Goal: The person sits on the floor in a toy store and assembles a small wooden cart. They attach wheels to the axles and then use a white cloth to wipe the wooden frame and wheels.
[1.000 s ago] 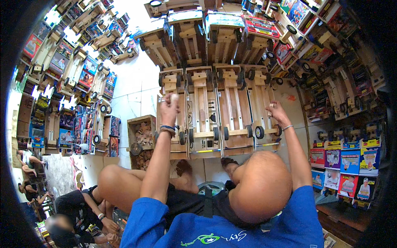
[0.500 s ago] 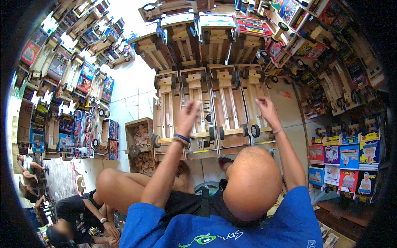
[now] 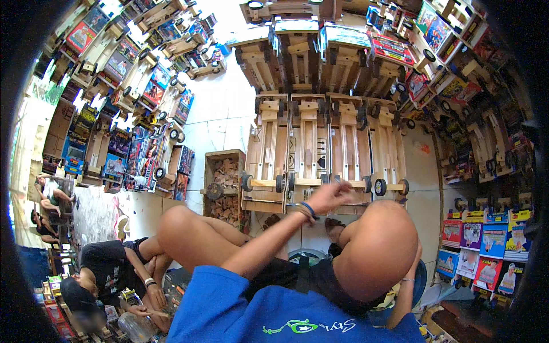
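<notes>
Several wooden toy trucks [image 3: 306,137] lie upside down side by side on the floor before me, their rails, axle blocks and black wheels facing up. Over their near ends hangs my left hand [image 3: 331,196], palm down, its fingers loosely apart and slightly blurred; I see nothing held in it. A dark wristband sits on that wrist. My right hand [image 3: 417,260] is down beside my right knee, next to a blue tub [image 3: 421,281]. The knee hides its fingers, so whatever it may hold does not show.
A wooden box of small wood pieces [image 3: 225,155] stands left of the trucks. Stacked toy trucks [image 3: 108,137] line the left, and more [image 3: 486,246] stand at the right. Another row of trucks [image 3: 306,63] lies behind. A co-worker [image 3: 108,274] sits at lower left.
My left hand has come back from over the trucks toward their near ends and to the right. The right hand has dropped from the rightmost truck to beside my knee. The view has shifted.
</notes>
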